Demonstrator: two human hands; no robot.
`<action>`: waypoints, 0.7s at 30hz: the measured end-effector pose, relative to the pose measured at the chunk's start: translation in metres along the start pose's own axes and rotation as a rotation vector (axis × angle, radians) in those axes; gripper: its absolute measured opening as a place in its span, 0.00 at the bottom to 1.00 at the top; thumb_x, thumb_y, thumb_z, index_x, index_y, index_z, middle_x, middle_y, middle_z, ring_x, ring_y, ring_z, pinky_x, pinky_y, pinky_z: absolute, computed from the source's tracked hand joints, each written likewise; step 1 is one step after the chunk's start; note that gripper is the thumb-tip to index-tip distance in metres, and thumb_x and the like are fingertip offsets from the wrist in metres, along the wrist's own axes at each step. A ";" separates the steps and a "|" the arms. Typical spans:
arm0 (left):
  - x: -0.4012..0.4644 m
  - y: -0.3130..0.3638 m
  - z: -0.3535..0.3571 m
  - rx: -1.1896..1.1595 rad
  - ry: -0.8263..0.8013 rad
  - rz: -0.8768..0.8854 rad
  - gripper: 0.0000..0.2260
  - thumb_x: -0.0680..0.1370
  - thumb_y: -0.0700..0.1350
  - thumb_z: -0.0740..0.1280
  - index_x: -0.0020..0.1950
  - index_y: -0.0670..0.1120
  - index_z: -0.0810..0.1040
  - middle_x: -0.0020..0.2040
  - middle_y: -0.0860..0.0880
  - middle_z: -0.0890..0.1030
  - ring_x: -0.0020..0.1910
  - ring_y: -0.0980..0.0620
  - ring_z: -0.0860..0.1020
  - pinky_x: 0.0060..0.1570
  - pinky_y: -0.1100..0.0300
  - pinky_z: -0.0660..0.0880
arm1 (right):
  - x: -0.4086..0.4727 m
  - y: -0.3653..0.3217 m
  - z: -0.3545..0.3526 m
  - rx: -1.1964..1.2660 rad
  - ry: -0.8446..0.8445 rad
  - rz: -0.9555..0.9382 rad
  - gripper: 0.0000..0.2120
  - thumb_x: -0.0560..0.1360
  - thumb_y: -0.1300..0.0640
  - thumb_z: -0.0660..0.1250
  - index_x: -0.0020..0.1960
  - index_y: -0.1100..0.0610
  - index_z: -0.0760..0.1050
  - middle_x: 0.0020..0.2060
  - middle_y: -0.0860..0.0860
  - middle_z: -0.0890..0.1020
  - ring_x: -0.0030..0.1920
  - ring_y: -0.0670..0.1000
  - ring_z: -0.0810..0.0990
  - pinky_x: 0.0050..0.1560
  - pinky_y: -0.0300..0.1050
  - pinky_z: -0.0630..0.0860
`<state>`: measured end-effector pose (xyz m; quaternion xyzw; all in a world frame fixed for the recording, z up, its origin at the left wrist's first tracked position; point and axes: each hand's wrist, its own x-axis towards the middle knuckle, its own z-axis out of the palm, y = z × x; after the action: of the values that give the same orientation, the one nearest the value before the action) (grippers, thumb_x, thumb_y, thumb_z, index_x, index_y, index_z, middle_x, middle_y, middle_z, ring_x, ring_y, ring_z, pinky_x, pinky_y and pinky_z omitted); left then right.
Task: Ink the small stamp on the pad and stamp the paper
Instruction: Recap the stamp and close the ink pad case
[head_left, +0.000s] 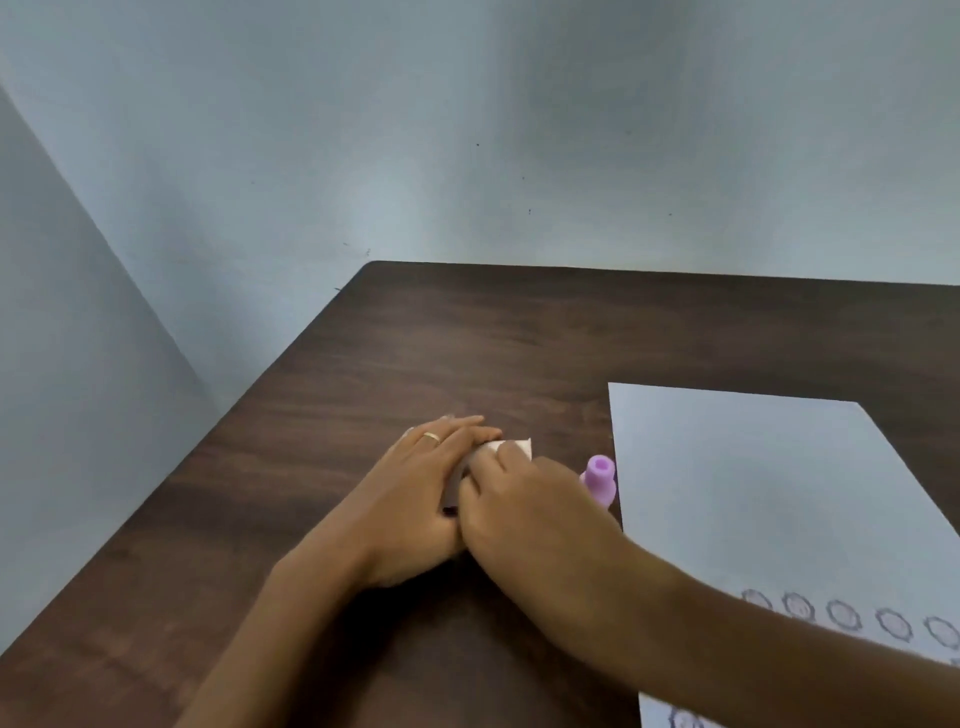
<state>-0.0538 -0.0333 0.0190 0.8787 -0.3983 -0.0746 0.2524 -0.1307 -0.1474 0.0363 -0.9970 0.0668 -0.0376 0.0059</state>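
Note:
Both hands meet on a small flat ink pad (511, 448) in the middle of the table; only its pale corner and a dark edge show. My left hand (415, 493), with a ring on one finger, holds the pad from the left. My right hand (524, 514) grips it from the right, fingers curled over its top. Whether the pad's lid is up I cannot tell. The small purple stamp (600, 480) stands upright on the table just right of my right hand, untouched. The white paper (769, 493) lies to the right, with a row of round grey stamp marks (841, 613) near its front.
The dark wooden table (415, 353) ends at a rounded far-left corner and a slanting left edge. A pale blue wall stands close behind it. My right forearm crosses over the paper's near left corner.

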 end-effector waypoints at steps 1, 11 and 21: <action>-0.002 -0.002 0.002 0.020 0.004 0.007 0.31 0.73 0.51 0.64 0.74 0.60 0.57 0.73 0.64 0.56 0.73 0.65 0.50 0.70 0.69 0.43 | -0.005 0.000 0.006 -0.097 0.146 -0.088 0.09 0.58 0.41 0.68 0.30 0.46 0.78 0.26 0.41 0.80 0.27 0.38 0.76 0.24 0.33 0.61; -0.021 0.025 -0.013 0.216 0.101 -0.062 0.36 0.74 0.60 0.57 0.77 0.47 0.49 0.78 0.54 0.51 0.77 0.54 0.47 0.73 0.52 0.34 | 0.004 0.023 -0.046 0.070 0.030 -0.108 0.17 0.63 0.49 0.73 0.51 0.52 0.79 0.51 0.51 0.84 0.50 0.53 0.81 0.51 0.48 0.79; -0.055 0.083 -0.018 0.265 -0.102 -0.128 0.37 0.75 0.62 0.58 0.75 0.39 0.57 0.75 0.41 0.59 0.73 0.40 0.59 0.70 0.51 0.47 | -0.041 0.043 -0.054 0.553 0.000 0.323 0.20 0.74 0.58 0.63 0.66 0.55 0.68 0.67 0.54 0.72 0.65 0.54 0.71 0.64 0.47 0.70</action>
<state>-0.1398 -0.0316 0.0727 0.9229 -0.3604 -0.0820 0.1085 -0.1806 -0.1854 0.0865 -0.9341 0.2116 -0.0529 0.2827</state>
